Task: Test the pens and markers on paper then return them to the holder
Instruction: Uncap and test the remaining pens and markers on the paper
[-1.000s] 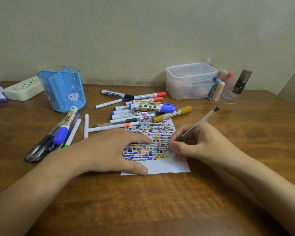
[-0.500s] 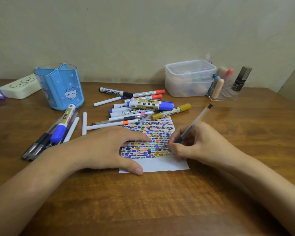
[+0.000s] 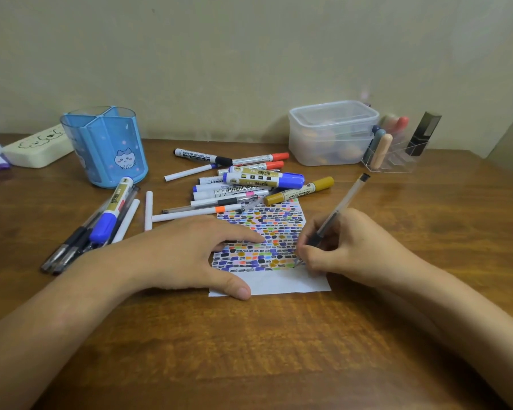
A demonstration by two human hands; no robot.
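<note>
A small white paper (image 3: pixel 282 284), mostly filled with rows of coloured test marks, lies on the wooden table. My left hand (image 3: pixel 190 255) presses flat on its left side, thumb at the lower edge. My right hand (image 3: pixel 338 247) grips a clear gel pen (image 3: pixel 339 208) with its tip on the paper's right edge, by the lowest row of marks. A pile of markers (image 3: pixel 249 184) lies just behind the paper. More pens and a blue-capped marker (image 3: pixel 107 217) lie to the left. The blue divided holder (image 3: pixel 107 146) stands at the back left and looks empty.
A lidded clear plastic box (image 3: pixel 332 133) and a clear organiser (image 3: pixel 397 149) with small items stand at the back right against the wall. A cream pencil case (image 3: pixel 36 147) lies at the far left. The table's right edge runs close beyond the organiser.
My right hand shifted slightly with the pen while its tip stayed at the paper's right edge. The left hand kept pressing the paper. The view drifted a little.
</note>
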